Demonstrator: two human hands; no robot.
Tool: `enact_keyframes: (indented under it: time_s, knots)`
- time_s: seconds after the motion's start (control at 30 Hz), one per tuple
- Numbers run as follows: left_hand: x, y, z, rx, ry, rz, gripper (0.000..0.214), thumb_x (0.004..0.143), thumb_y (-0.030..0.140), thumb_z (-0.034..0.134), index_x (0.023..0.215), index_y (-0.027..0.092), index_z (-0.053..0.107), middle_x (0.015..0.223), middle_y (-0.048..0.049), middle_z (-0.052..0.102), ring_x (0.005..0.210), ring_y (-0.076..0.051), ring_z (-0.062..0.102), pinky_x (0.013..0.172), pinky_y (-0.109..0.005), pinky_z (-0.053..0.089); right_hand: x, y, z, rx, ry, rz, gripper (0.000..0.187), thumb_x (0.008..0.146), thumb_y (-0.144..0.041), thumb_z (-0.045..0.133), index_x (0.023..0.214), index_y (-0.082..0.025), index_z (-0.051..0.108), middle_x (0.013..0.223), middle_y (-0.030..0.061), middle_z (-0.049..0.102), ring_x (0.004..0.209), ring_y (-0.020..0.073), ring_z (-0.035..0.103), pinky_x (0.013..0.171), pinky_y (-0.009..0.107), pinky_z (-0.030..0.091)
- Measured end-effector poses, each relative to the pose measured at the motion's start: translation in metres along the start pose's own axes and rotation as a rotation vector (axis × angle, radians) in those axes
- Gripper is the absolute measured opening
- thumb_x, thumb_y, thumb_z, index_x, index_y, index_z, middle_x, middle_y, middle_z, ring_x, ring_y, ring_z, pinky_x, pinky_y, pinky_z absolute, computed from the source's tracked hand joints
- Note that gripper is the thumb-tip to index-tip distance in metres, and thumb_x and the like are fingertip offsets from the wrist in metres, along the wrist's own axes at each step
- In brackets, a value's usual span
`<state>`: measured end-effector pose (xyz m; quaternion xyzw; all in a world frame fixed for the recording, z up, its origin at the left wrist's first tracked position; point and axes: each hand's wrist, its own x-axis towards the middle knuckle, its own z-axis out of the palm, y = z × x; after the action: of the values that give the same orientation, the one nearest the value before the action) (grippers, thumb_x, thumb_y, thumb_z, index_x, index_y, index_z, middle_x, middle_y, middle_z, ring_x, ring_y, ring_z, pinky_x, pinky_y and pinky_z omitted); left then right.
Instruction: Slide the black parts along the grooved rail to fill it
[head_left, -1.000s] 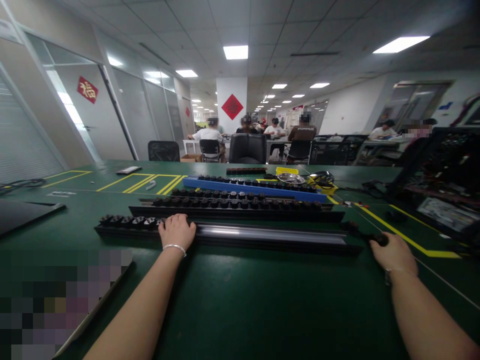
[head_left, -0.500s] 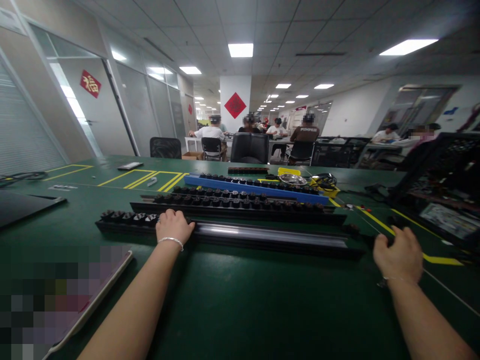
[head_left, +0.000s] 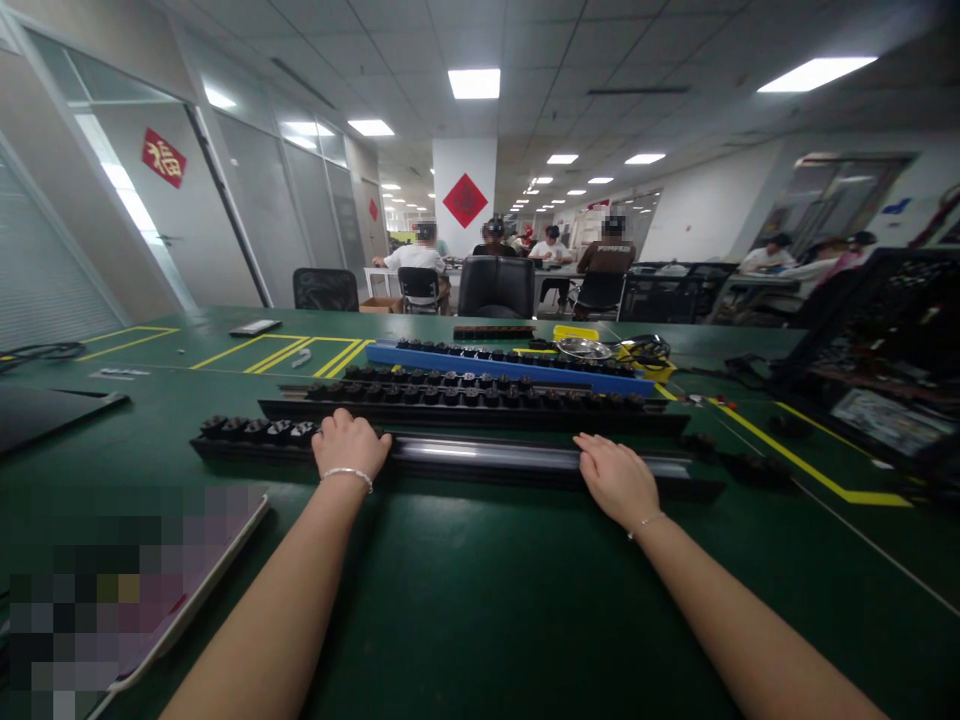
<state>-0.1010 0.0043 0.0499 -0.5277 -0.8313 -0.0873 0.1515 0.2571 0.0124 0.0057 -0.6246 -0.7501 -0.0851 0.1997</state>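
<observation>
A long black rail (head_left: 480, 458) lies across the green table in front of me, with several black knobs (head_left: 251, 430) seated at its left end and a bare shiny channel along the rest. My left hand (head_left: 348, 446) rests closed over the rail just right of those knobs. My right hand (head_left: 616, 478) lies on the rail toward its right end, fingers stretched forward and flat on it. Behind it lie a second black rail (head_left: 472, 408) filled with knobs and a blue rail (head_left: 510, 362) also lined with knobs.
The green table (head_left: 480, 600) has yellow tape lines (head_left: 802, 455). A flat device (head_left: 150, 600) lies at my near left, and a dark panel (head_left: 52, 410) farther left. A metal bowl (head_left: 581, 347) and cables sit behind the blue rail. A dark rack (head_left: 885, 360) stands right. People sit at far desks.
My right hand has come in from the rail's far right end, off a small dark object there, and now lies flat on the rail. My left hand has stayed put.
</observation>
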Motion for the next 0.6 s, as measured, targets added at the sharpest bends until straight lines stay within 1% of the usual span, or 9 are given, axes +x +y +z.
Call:
enact_keyframes:
  time_s: [0.2, 0.3, 0.43, 0.6]
  knots:
    - [-0.004, 0.006, 0.002, -0.026, -0.005, 0.061, 0.049, 0.072, 0.05, 0.046, 0.097, 0.012, 0.063, 0.105, -0.0177, 0.058, 0.102, -0.033, 0.049, 0.081, -0.043, 0.039, 0.001, -0.004, -0.003, -0.002, 0.016, 0.095, 0.042, 0.081, -0.023, 0.033, 0.113, -0.022, 0.061, 0.122, 0.0031, 0.058, 0.115, 0.0202, 0.049, 0.097, 0.04, 0.034]
    - [-0.005, 0.009, 0.004, -0.053, -0.051, 0.081, 0.049, 0.073, 0.049, 0.044, 0.096, 0.01, 0.062, 0.103, -0.0187, 0.061, 0.101, -0.033, 0.051, 0.081, -0.043, 0.039, 0.0, -0.009, -0.003, 0.008, 0.04, 0.108, 0.041, 0.08, -0.022, 0.034, 0.111, -0.023, 0.062, 0.12, 0.0027, 0.059, 0.113, 0.0192, 0.05, 0.095, 0.038, 0.035]
    - [-0.003, 0.009, 0.005, -0.07, -0.121, 0.076, 0.05, 0.074, 0.05, 0.042, 0.096, 0.009, 0.06, 0.098, -0.0195, 0.064, 0.099, -0.033, 0.055, 0.078, -0.041, 0.041, -0.002, -0.013, -0.001, 0.013, 0.077, 0.187, 0.041, 0.08, -0.022, 0.034, 0.109, -0.023, 0.062, 0.119, 0.0025, 0.06, 0.113, 0.02, 0.049, 0.094, 0.039, 0.034]
    - [-0.001, 0.01, 0.003, -0.112, -0.201, 0.043, 0.051, 0.075, 0.051, 0.038, 0.098, 0.01, 0.057, 0.095, -0.019, 0.066, 0.093, -0.032, 0.06, 0.073, -0.04, 0.044, -0.003, -0.012, 0.0, 0.011, 0.074, 0.171, 0.041, 0.081, -0.023, 0.033, 0.11, -0.023, 0.062, 0.118, 0.002, 0.06, 0.113, 0.0197, 0.049, 0.093, 0.038, 0.033]
